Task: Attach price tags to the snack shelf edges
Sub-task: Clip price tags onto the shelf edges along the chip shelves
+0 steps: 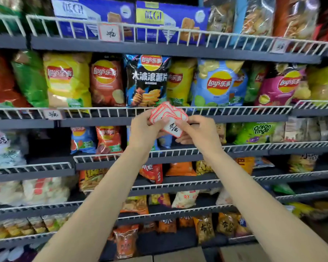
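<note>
Two tags already hang on the wire rails to my left: one handwritten price tag [52,114] on the chip shelf rail [106,111], and another tag [110,32] on the rail above it, in front of the blue biscuit packs [95,14]. My left hand [143,129] is closed around a fanned stack of red-bordered price tags [166,112], thumb pressed across their faces, held just in front of the chip shelf rail below the black Lay's bag [147,80]. One tag with handwriting [173,128] sticks out at the bottom of the stack, and my right hand [199,132] pinches its right edge between thumb and forefinger, the other fingers curled beneath. Farther right, a third hung tag [280,45] sits on the upper rail, and a green onion rings bag [257,132] stands on the shelf below.
</note>
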The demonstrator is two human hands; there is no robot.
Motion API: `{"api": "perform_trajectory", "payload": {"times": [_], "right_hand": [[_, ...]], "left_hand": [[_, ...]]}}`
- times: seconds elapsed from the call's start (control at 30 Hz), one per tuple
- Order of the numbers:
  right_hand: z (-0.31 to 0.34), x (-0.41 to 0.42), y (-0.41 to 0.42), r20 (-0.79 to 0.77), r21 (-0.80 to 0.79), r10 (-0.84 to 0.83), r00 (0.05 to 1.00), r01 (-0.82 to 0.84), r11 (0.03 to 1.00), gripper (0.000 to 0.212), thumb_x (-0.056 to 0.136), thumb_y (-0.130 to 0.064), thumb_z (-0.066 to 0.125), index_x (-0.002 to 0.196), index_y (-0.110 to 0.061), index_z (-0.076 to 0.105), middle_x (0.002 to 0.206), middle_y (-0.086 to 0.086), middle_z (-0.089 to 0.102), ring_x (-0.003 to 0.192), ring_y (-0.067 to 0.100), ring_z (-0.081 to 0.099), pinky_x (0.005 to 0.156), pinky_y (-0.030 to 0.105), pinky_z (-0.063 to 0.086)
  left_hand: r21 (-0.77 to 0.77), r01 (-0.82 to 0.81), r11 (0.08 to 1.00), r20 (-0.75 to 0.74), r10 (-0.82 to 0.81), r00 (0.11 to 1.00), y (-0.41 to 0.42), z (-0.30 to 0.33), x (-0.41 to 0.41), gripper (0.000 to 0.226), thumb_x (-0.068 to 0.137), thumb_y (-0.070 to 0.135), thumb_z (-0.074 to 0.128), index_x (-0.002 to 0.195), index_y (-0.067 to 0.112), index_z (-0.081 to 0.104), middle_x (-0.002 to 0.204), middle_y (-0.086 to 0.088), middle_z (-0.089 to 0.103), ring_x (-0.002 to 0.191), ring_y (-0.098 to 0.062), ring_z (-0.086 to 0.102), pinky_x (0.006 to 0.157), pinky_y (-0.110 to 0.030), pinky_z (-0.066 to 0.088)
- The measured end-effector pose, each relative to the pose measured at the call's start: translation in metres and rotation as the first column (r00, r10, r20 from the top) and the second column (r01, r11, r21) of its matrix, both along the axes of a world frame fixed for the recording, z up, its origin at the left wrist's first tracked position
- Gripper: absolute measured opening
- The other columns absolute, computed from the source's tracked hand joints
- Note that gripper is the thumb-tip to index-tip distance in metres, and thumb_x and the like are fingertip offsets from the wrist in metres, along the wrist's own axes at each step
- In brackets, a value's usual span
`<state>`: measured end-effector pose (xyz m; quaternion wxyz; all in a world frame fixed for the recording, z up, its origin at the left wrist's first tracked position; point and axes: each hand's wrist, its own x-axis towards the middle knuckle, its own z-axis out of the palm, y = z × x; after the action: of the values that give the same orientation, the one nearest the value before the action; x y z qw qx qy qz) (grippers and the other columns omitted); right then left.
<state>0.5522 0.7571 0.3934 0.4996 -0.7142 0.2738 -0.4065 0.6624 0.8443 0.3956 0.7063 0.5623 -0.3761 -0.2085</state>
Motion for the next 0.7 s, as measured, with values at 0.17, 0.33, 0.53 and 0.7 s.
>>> {"api": "perform_trajectory", "payload": {"times": [0.17, 0.33, 0.53, 0.7], "right_hand": [[0.000, -0.050, -0.079, 0.008, -0.016, 0.014, 1.000, -0.014, 1.000, 0.019, 0.081, -0.015, 0.071, 0.084, 0.001, 0.061, 0.067, 0.014, 0.067, 0.048, 0.014, 0.065, 0.046, 0.021, 0.051], [0.001, -0.097, -0.154, -0.058, -0.016, 0.085, 0.995, -0.086, 0.996, 0.015, 0.078, -0.012, 0.073, 0.081, -0.007, 0.059, 0.075, 0.015, 0.069, 0.057, 0.021, 0.066, 0.057, 0.034, 0.058], [-0.002, -0.139, -0.209, -0.147, -0.123, 0.057, 0.987, -0.075, 0.989, 0.023, 0.073, -0.020, 0.078, 0.084, -0.015, 0.059, 0.073, 0.008, 0.070, 0.065, 0.020, 0.068, 0.064, 0.041, 0.058], [-0.016, -0.151, -0.226, -0.223, -0.078, 0.108, 0.969, -0.128, 0.989, 0.026, 0.072, -0.017, 0.079, 0.091, -0.011, 0.062, 0.078, 0.010, 0.070, 0.068, 0.020, 0.068, 0.067, 0.037, 0.058]], "left_hand": [[-0.034, -0.104, 0.994, 0.039, 0.106, 0.994, -0.075, -0.002, -0.059, 0.016, 0.087, 0.006, 0.062, 0.082, 0.021, 0.062, 0.081, -0.001, 0.068, 0.077, -0.014, 0.066, 0.061, -0.018, 0.054], [-0.004, -0.155, 0.988, -0.045, 0.155, 0.987, -0.145, -0.004, -0.110, 0.018, 0.087, 0.003, 0.060, 0.084, 0.020, 0.063, 0.087, -0.006, 0.070, 0.089, -0.022, 0.067, 0.076, -0.031, 0.057], [0.031, -0.202, 0.979, -0.028, 0.203, 0.979, -0.195, -0.007, -0.151, 0.013, 0.086, 0.004, 0.062, 0.088, 0.016, 0.064, 0.098, -0.019, 0.069, 0.096, -0.031, 0.066, 0.083, -0.042, 0.057], [0.122, -0.177, 0.977, 0.050, 0.172, 0.984, -0.203, -0.024, -0.161, 0.014, 0.086, 0.004, 0.063, 0.087, 0.018, 0.065, 0.096, -0.019, 0.070, 0.095, -0.034, 0.066, 0.084, -0.050, 0.055]]}}
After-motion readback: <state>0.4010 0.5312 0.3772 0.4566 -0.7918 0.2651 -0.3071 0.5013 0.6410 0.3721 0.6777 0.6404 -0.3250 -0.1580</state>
